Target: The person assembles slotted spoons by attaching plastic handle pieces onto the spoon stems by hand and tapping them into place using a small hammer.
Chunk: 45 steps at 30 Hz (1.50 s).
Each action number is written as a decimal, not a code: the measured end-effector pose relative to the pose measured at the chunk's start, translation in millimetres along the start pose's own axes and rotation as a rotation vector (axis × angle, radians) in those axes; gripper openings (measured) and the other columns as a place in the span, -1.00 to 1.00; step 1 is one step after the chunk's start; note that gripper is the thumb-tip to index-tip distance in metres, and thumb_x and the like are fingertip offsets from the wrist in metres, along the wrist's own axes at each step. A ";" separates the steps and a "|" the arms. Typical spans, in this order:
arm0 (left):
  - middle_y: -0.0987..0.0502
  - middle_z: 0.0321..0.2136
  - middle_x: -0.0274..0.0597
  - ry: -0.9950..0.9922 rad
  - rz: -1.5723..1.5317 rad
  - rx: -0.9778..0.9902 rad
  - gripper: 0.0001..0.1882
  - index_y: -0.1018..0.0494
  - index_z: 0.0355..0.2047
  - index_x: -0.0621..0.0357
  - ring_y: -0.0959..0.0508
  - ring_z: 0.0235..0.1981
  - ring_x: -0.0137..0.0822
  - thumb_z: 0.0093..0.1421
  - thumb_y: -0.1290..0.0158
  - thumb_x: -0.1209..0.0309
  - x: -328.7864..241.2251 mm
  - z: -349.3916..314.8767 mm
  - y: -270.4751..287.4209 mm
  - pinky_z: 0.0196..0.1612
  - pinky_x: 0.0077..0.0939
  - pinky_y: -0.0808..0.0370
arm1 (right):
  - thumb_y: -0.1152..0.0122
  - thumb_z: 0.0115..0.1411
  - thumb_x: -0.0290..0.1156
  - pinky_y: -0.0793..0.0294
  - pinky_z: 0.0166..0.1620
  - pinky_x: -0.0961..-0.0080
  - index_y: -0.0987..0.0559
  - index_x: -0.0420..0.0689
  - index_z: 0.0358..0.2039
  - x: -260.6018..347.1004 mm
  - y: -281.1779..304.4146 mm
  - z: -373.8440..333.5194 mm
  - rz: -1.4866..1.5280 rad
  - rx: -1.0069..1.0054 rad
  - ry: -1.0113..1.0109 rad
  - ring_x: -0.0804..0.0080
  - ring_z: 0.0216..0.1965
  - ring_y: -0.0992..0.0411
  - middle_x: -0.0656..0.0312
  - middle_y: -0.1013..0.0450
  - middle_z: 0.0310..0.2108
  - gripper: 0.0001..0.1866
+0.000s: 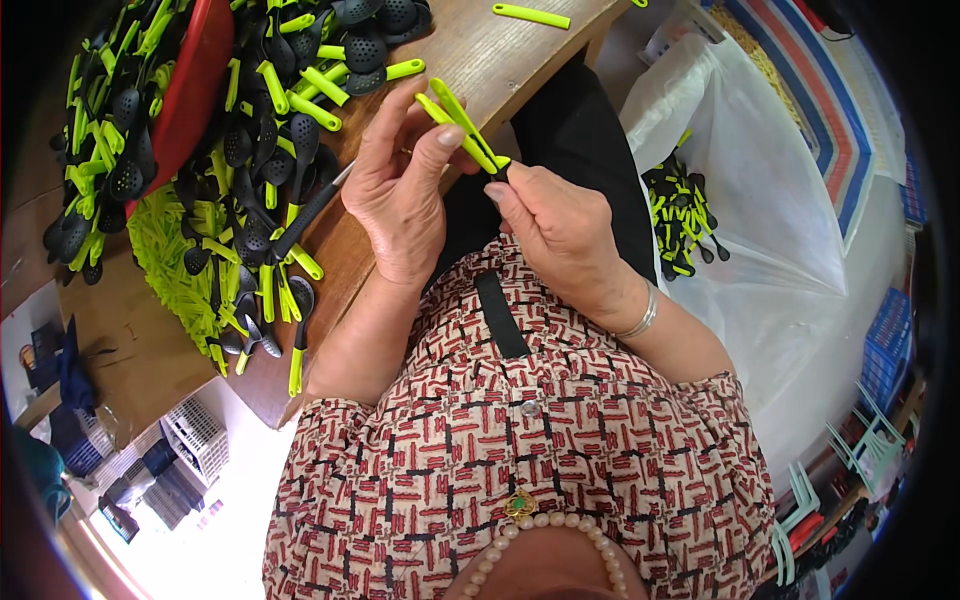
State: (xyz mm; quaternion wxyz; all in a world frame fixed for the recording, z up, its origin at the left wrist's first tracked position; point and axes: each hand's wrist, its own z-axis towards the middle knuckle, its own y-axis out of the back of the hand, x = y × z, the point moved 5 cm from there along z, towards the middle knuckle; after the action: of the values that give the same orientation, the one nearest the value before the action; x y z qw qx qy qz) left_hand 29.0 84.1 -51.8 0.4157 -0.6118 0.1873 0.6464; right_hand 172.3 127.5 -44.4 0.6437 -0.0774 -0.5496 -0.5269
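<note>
My left hand (402, 205) has its thumb and fingers bent around a lime-green handle (468, 132), which looks like two long strips spread apart at the far end. The strips come together at a short black piece (502, 172). My right hand (562, 225) is closed around that black end, so the rest of it is hidden in the fist. Both hands are in front of my chest, by the table's edge. A heap of black slotted spoons and ladles with green handles (268, 150) lies left of my left hand.
A red basin (190, 95) stands among the utensils on the wooden table (470, 50). Loose green handle pieces (165, 260) are piled beside it. One green handle (532, 15) lies at the far edge. On the right, a white plastic-lined container (760, 240) holds small black-and-green utensils (682, 215).
</note>
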 end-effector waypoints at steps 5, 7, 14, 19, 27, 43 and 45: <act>-0.60 -0.21 -0.13 -0.012 -0.018 -0.020 -0.53 -0.41 0.14 0.26 -0.57 -0.35 -0.45 0.20 -0.18 0.59 0.7 -1.7 2.6 -0.34 -0.58 -0.59 | -0.23 0.20 -0.51 -0.41 -0.52 0.34 -0.48 -0.26 -0.30 3.5 0.3 0.9 -0.051 -0.017 0.069 0.17 -0.56 -0.44 0.11 -0.37 -0.56 -0.87; -0.60 -0.22 -0.13 -0.022 -0.026 -0.036 -0.53 -0.41 0.14 0.26 -0.56 -0.35 -0.44 0.21 -0.17 0.59 0.8 -2.1 2.9 -0.34 -0.58 -0.59 | -0.24 0.19 -0.51 -0.41 -0.52 0.35 -0.48 -0.27 -0.29 5.3 1.3 1.1 -0.082 -0.022 0.093 0.18 -0.56 -0.44 0.12 -0.37 -0.56 -0.86; -0.61 -0.22 -0.06 -0.016 -0.053 -0.008 -0.54 -0.39 0.15 0.25 -0.59 -0.31 -0.40 0.23 -0.14 0.59 1.0 -3.2 1.1 -0.34 -0.58 -0.60 | -0.27 0.16 -0.51 -0.42 -0.53 0.41 -0.49 -0.31 -0.26 6.6 2.8 -1.3 -0.163 -0.050 0.186 0.26 -0.59 -0.43 0.15 -0.36 -0.57 -0.81; -0.60 -0.18 -0.08 0.043 -0.101 0.022 -0.60 -0.35 0.12 0.27 -0.62 -0.17 -0.33 0.28 -0.10 0.54 2.4 -5.1 0.9 -0.23 -0.57 -0.58 | -0.28 0.15 -0.52 -0.41 -0.54 0.43 -0.50 -0.34 -0.24 5.9 2.1 -3.7 -0.168 -0.070 0.219 0.29 -0.61 -0.42 0.16 -0.35 -0.58 -0.79; -0.59 -0.17 -0.09 0.034 -0.093 0.012 -0.59 -0.34 0.13 0.25 -0.61 -0.16 -0.36 0.28 -0.09 0.56 0.5 -5.6 -4.5 -0.20 -0.58 -0.56 | -0.27 0.15 -0.50 -0.41 -0.54 0.41 -0.51 -0.31 -0.25 5.7 2.7 -4.1 -0.170 -0.070 0.198 0.27 -0.61 -0.41 0.15 -0.34 -0.58 -0.81; -0.51 -0.34 -0.23 0.056 0.006 -0.041 -0.68 -0.35 -0.03 0.20 -0.53 -0.37 -0.50 0.24 -0.15 0.55 15.1 13.8 -19.3 -0.36 -0.65 -0.52 | -0.21 0.24 -0.30 -0.41 -0.52 0.35 -0.59 -0.22 -0.40 -28.7 13.1 24.9 -0.027 -0.053 -0.302 0.08 -0.59 -0.51 0.02 -0.48 -0.63 -0.78; -0.52 -0.33 -0.24 0.052 0.008 -0.038 -0.67 -0.36 -0.01 0.20 -0.53 -0.41 -0.49 0.24 -0.16 0.53 21.4 20.3 -21.6 -0.36 -0.65 -0.52 | -0.18 0.25 -0.34 -0.42 -0.53 0.44 -0.60 -0.23 -0.42 -37.8 12.0 27.9 0.196 -0.017 -0.428 0.31 -0.64 -0.51 0.12 -0.49 -0.66 -0.78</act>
State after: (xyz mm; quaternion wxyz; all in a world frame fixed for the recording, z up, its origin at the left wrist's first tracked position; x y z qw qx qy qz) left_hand 34.7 118.5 -62.6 0.3965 -0.6354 0.1880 0.6354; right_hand 170.0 174.1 -57.8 0.5598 -0.2458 -0.6591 -0.4379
